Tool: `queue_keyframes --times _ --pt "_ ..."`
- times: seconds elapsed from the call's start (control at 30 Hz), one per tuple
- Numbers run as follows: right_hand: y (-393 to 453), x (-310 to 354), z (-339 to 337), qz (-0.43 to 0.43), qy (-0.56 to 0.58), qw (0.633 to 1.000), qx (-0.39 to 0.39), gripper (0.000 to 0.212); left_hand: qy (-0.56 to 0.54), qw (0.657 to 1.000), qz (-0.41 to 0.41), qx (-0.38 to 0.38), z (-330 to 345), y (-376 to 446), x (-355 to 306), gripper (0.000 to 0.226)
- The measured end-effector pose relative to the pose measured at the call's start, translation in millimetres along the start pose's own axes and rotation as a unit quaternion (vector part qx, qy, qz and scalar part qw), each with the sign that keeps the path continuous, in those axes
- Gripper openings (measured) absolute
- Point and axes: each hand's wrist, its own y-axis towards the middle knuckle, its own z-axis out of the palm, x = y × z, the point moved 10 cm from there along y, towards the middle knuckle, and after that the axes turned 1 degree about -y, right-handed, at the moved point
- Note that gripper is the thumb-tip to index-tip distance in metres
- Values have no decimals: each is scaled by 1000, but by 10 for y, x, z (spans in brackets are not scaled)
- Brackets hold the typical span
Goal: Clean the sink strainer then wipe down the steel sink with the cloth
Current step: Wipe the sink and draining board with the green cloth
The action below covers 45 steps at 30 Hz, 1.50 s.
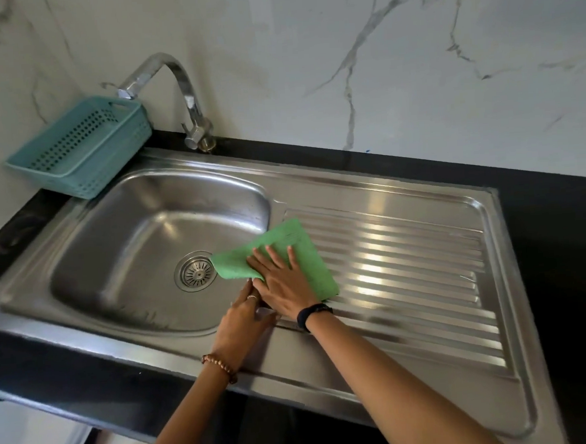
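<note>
A green cloth lies spread over the strip between the steel sink basin and the ribbed drainboard, one corner hanging over the basin. My right hand presses flat on the cloth with fingers spread. My left hand rests beside it on the sink's front rim, fingers pointing at the cloth's lower edge; whether it pinches the cloth I cannot tell. The round metal strainer sits in the drain at the basin's bottom, just left of the cloth's hanging corner.
A curved chrome tap stands behind the basin. A teal perforated basket sits at the back left, overlapping the sink's corner. Black countertop surrounds the sink. A marble-look wall rises behind.
</note>
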Motion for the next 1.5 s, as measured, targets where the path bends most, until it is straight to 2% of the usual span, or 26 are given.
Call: queue_keyframes --times 0.13,0.23,0.37,0.47,0.53,0.7,0.83,0.9,1.0,1.07,1.17,1.33,1.5 --pt "-315 -285 -74 26 75 996 -28 50 7 999 26 -42 26 -115 -119 57" --pt "-722 -726 -165 70 98 991 -59 50 43 992 93 -71 154 -228 -485 54" --pt "-1454 -1466 -283 137 82 984 -76 51 67 985 160 17 664 -250 -1073 60" --pt "-2037 -2052 -414 213 70 970 -89 53 126 975 158 93 1090 -308 -1377 63" --pt "-2361 -2336 -487 259 66 960 -88 53 175 967 150 107 1238 -356 -1464 64" --pt "-2605 -2392 -453 303 77 945 -97 53 207 961 154 102 1206 -367 -1448 63" --pt "-2746 -2295 -339 316 70 940 -109 53 188 964 159 98 1133 -367 -1413 58" --pt "-2774 -2269 -310 322 72 938 -110 53 189 968 153 68 1004 -337 -1299 56" --pt "-2686 -2240 -332 339 78 931 -111 53 155 984 91 -9 643 -245 -946 70" --pt "-2531 -2153 -343 331 74 935 -105 54 142 989 15 -45 389 -196 -623 85" --pt "-2060 -1831 -320 271 105 953 -84 54 101 991 -79 -43 175 -174 -143 104" --pt "-1062 -963 -187 133 90 986 -42 55 80 993 -63 -54 100 -156 4 96" --pt "-326 -344 -96 44 69 997 0 55 89 992 -72 -53 99 -93 13 101"
